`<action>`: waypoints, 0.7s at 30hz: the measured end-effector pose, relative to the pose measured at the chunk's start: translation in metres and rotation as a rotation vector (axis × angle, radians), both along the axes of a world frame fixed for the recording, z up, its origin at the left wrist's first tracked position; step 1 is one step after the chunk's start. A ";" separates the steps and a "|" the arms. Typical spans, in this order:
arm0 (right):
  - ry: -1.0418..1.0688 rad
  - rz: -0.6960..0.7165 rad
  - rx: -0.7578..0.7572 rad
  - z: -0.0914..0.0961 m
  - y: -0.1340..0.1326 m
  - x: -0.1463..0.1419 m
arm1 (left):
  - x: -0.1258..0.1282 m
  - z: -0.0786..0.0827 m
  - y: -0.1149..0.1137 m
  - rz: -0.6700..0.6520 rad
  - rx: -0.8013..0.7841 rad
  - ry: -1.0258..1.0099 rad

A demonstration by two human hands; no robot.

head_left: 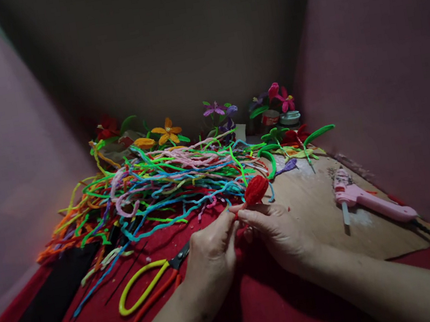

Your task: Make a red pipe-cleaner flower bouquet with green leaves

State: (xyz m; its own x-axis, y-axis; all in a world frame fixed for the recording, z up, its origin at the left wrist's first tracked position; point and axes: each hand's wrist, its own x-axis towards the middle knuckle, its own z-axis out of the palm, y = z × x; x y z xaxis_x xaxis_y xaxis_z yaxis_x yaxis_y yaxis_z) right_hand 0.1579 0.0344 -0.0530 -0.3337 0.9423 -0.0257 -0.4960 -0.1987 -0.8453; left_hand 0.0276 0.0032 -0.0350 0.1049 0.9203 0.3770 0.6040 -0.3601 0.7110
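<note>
A red pipe-cleaner flower bud [256, 190] points up and to the right above my fingertips. My left hand [215, 248] and my right hand [279, 231] meet at its lower end, both with fingers pinched together around the base. The part of the bud between the fingers is hidden. Close to my left hand lies a pair of scissors [147, 297] with one yellow and one red handle; my hand and forearm cover part of it. Behind the bud spreads a large pile of coloured pipe cleaners [183, 168].
A pink glue gun [376, 200] lies on a brown board [307, 206] at the right, its cord running off to the lower right. Finished pipe-cleaner flowers [168, 131] stand at the back. Green leaves [319, 133] and a purple bud [287, 166] lie at the board's far edge.
</note>
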 end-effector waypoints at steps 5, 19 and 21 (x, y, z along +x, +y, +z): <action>0.055 0.135 0.066 0.003 -0.002 0.000 | 0.002 0.016 0.003 -0.074 -0.342 -0.334; 0.086 0.116 0.035 0.006 0.001 0.002 | -0.001 0.019 0.005 -0.311 -0.784 -0.794; 0.104 0.132 0.017 0.005 0.000 0.001 | 0.002 0.021 0.002 -0.213 -0.625 -0.592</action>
